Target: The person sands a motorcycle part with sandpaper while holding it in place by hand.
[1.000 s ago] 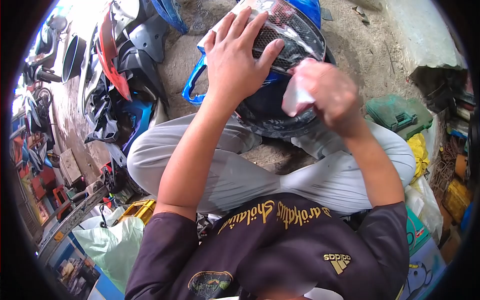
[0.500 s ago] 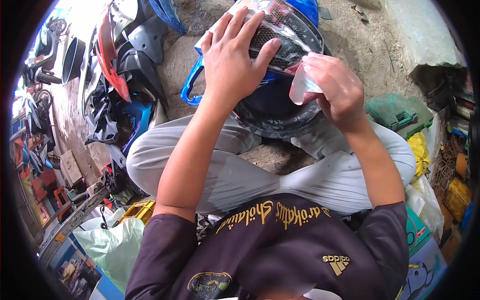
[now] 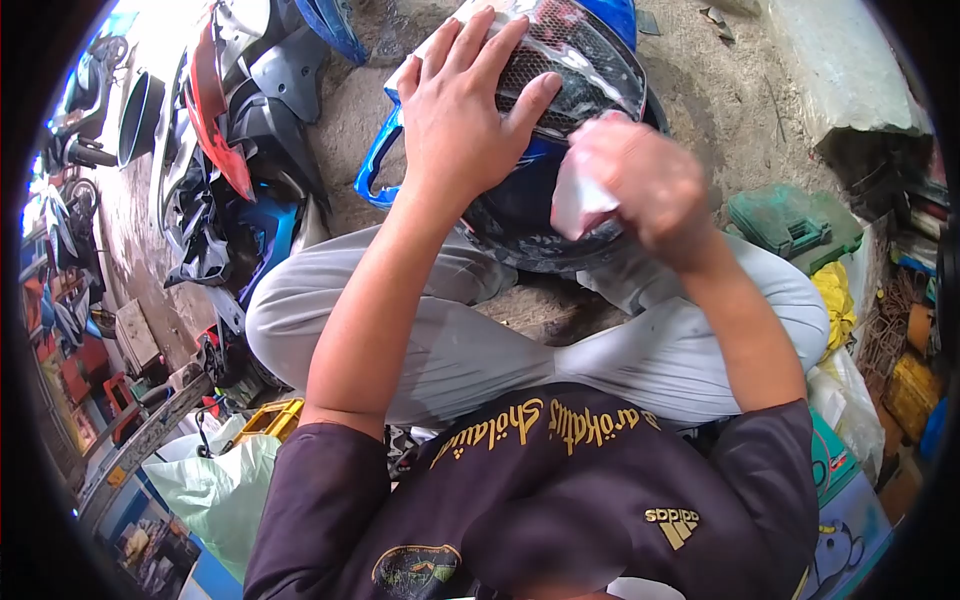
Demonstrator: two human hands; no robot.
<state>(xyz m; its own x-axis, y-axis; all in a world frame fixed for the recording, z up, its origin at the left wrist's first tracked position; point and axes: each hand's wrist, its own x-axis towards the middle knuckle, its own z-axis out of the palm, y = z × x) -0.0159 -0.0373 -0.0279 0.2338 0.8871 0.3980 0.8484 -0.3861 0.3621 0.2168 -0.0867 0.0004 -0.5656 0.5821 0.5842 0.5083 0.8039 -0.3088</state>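
Observation:
My left hand [image 3: 462,115] lies flat with spread fingers on a glossy motorcycle body panel [image 3: 565,72], which has blue edges and a dark mesh pattern. Whitish wet streaks run over the panel. My right hand [image 3: 652,180], smeared by motion, pinches a bent piece of sandpaper [image 3: 580,204], whitish on one face and reddish on the other. It is at the panel's near right edge; whether it touches the panel I cannot tell. Beneath the panel, between my crossed legs, sits a dark round basin [image 3: 530,240].
Loose fairings, among them a red one [image 3: 212,125], are heaped at the left. To the right are a green tool case [image 3: 785,222], a yellow bag [image 3: 832,300] and a concrete block [image 3: 850,70]. A pale plastic bag [image 3: 225,490] stands at lower left.
My right hand has moved left and slightly toward me with the sandpaper, and is now blurred. My left hand stays on the panel.

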